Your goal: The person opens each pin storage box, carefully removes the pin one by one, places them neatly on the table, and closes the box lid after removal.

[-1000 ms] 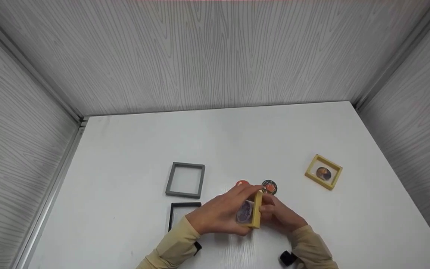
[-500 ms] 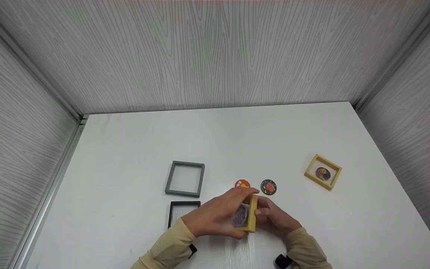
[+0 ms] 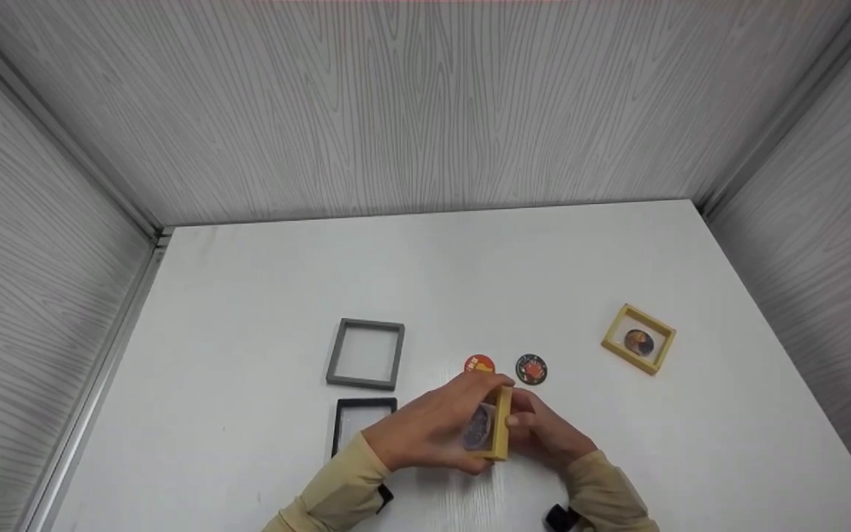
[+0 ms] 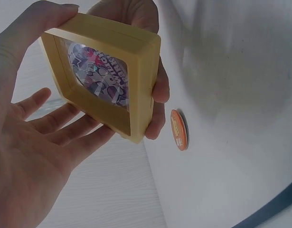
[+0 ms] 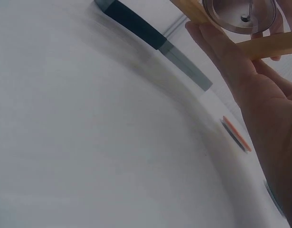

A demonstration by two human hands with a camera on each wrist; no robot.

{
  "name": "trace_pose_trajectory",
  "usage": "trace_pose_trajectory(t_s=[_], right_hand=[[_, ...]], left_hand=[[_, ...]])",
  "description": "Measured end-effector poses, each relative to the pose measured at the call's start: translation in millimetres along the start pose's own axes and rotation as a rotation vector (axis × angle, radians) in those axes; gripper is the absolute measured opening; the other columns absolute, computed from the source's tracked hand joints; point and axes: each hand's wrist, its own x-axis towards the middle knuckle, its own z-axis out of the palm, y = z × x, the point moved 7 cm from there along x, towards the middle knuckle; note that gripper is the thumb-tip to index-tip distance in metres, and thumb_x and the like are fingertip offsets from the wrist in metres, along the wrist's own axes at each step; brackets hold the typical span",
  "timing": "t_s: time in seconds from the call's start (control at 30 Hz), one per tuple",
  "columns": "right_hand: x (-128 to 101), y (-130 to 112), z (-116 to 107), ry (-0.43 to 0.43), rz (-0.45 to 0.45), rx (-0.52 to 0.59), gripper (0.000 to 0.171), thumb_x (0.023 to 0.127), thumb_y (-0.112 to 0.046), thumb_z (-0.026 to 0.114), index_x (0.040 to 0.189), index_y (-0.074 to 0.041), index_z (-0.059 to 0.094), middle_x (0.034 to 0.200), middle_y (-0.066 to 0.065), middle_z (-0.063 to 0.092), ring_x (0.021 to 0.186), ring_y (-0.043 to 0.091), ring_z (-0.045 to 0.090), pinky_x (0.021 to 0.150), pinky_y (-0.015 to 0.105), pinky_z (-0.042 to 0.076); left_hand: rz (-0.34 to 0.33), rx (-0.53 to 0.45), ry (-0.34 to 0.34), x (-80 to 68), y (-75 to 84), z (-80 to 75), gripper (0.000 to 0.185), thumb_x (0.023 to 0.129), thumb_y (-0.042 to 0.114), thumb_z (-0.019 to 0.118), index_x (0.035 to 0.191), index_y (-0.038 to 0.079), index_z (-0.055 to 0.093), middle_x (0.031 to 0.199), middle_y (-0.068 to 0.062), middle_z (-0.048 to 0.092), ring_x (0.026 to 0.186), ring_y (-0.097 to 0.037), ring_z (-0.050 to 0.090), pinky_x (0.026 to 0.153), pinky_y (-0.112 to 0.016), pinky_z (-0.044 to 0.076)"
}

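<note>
Both hands hold a yellow square frame (image 3: 501, 423) on edge just above the white table (image 3: 470, 266). A round printed badge (image 4: 100, 75) sits inside it. My left hand (image 3: 433, 430) has its thumb on the frame's top edge and its fingers (image 4: 65, 133) spread beneath. My right hand (image 3: 544, 432) grips the other side, fingers (image 4: 158, 90) curled round the edge. In the right wrist view the badge's metal back (image 5: 238, 14) with its pin shows through the frame (image 5: 274, 45).
An orange badge (image 3: 479, 364) and a dark badge (image 3: 531, 369) lie just beyond the hands. A grey frame (image 3: 365, 354) and a black frame (image 3: 359, 415) lie to the left. Another yellow frame (image 3: 639, 340) holding a badge sits at the right.
Both hands drew the yellow frame slightly nearer and left, uncovering the orange badge. The last half second shows almost no movement.
</note>
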Motion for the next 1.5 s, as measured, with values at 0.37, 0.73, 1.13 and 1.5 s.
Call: trace_pose_trajectory(t_s=[0.37, 0.73, 1.13, 1.5], right_hand=[[1, 0, 11, -0.063, -0.043, 0.135, 0.049, 0.095, -0.016, 0.052, 0.144, -0.017, 0.056, 0.129, -0.002, 0.067, 0.112, 0.01, 0.069, 0.101, 0.03, 0.059], [4, -1, 16, -0.071, -0.063, 0.129, 0.049, 0.092, -0.016, 0.049, 0.141, -0.016, 0.055, 0.124, -0.003, 0.067, 0.109, 0.008, 0.067, 0.1, 0.028, 0.059], [1, -4, 12, -0.115, -0.062, 0.143, 0.048, 0.095, -0.017, 0.052, 0.143, -0.017, 0.054, 0.129, -0.003, 0.066, 0.114, 0.01, 0.067, 0.102, 0.03, 0.059], [-4, 10, 3, -0.059, -0.026, 0.127, 0.046, 0.093, -0.019, 0.056, 0.139, -0.018, 0.051, 0.131, -0.001, 0.063, 0.114, 0.011, 0.068, 0.102, 0.03, 0.059]], left_hand=[[0.011, 0.012, 0.011, -0.9, 2.7, -0.1, 0.102, 0.072, 0.027, 0.091, 0.157, 0.012, 0.036, 0.15, -0.004, 0.053, 0.133, -0.013, 0.055, 0.114, -0.03, 0.051], [0.013, 0.033, 0.012, -0.4, 3.2, -1.3, 0.1, 0.07, 0.026, 0.092, 0.154, 0.011, 0.039, 0.148, -0.005, 0.055, 0.133, -0.013, 0.056, 0.116, -0.029, 0.05], [-0.012, -0.042, -0.03, -0.7, 2.9, -2.7, 0.1, 0.08, 0.03, 0.091, 0.16, 0.015, 0.034, 0.156, -0.003, 0.05, 0.141, -0.012, 0.05, 0.12, -0.033, 0.046], [0.04, -0.059, -0.003, -8.8, 6.2, -1.0, 0.088, 0.087, 0.039, 0.087, 0.158, 0.015, 0.04, 0.154, -0.001, 0.053, 0.143, -0.013, 0.049, 0.122, -0.037, 0.045]])
